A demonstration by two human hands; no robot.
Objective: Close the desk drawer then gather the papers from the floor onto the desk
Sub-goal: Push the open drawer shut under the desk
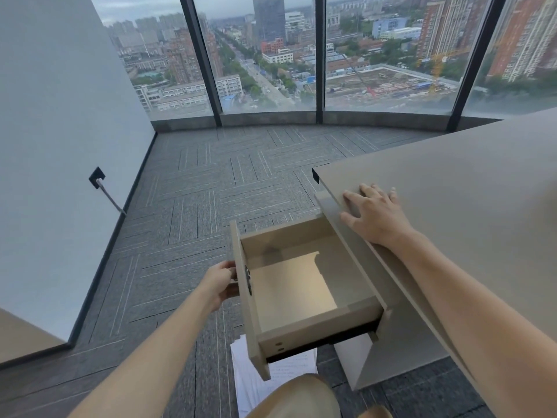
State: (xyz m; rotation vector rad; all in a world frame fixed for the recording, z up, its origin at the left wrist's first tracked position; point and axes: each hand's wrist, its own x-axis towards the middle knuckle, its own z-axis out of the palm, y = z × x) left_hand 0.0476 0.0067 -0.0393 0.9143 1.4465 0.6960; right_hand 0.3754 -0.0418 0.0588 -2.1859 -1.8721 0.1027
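My left hand (221,282) grips the open beige wooden drawer (301,285); right hand (372,214) flat, open on the desk (467,191); white papers (256,384) remain floored.

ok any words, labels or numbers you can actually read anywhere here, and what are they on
None can be read.
papers on the floor under the open drawer: faint printed lines, too small and blurred to read.
buildings through the window: any signs are too small to make out.
Drawer front, desk and wall socket: no text visible.
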